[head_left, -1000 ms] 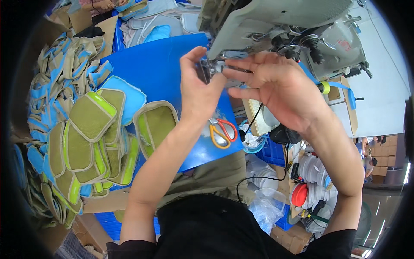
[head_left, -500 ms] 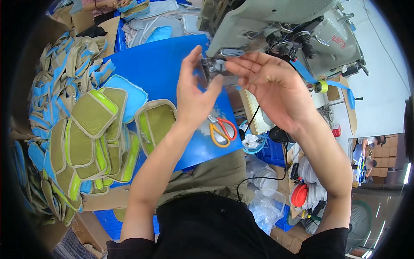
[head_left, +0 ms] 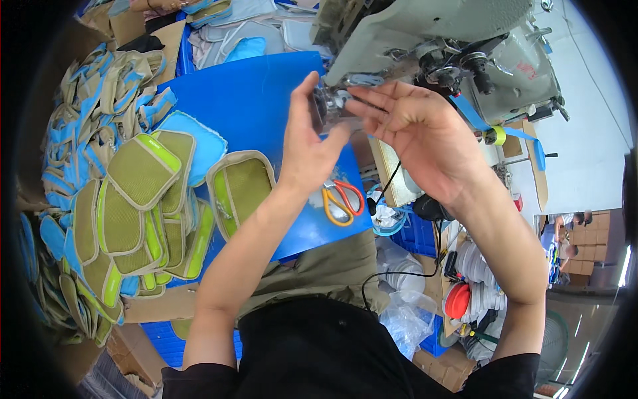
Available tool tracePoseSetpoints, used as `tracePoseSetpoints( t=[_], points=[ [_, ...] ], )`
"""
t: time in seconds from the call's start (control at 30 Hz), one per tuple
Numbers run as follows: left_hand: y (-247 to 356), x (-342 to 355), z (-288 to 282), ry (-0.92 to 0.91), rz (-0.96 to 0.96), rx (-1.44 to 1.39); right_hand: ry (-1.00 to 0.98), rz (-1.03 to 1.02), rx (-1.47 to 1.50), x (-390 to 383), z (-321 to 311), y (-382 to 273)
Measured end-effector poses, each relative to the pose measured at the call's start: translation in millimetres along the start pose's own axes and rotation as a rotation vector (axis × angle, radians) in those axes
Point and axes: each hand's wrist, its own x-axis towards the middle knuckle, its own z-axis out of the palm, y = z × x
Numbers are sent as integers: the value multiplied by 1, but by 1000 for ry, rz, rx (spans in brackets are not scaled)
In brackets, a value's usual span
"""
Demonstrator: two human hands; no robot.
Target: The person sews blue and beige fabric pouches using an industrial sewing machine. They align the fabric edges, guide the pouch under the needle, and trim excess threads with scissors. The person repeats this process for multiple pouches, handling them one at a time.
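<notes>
Metal part point(head_left: 327, 106): small, shiny, roundish, held up right at the grey sewing machine's point(head_left: 425, 40) head.
Left hand point(head_left: 311, 143): raised, palm facing right, fingers curled round the part's near side.
Right hand point(head_left: 419, 136): fingers stretched out flat, tips touching the part; real grip can't be told.
Board point(head_left: 252, 100): smooth blue plastic sheet.
Scissors point(head_left: 342, 199): orange and red handles, laid on the board.
Pouches point(head_left: 143, 193): olive mesh, lime trim, rounded rectangles, stacked left.

Sewing machine point(head_left: 425, 40) blocks ahead; blue sheet point(head_left: 252, 86) lies open leftward.
</notes>
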Motion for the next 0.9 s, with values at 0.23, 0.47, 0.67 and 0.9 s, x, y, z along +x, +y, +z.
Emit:
tracePoseSetpoints(
  t=[0.23,0.47,0.67,0.9],
  points=[
    [4,-2,-1,-3,25,11,57,-117,42,-2,-2,6],
    [3,1,-15,148,208,200,129,-774,-1352,6,-21,19],
    [10,4,-20,195,280,251,259,-785,-1720,18,-9,23],
    [9,4,-24,246,275,348,296,-927,-1670,37,-9,40]
  ],
)
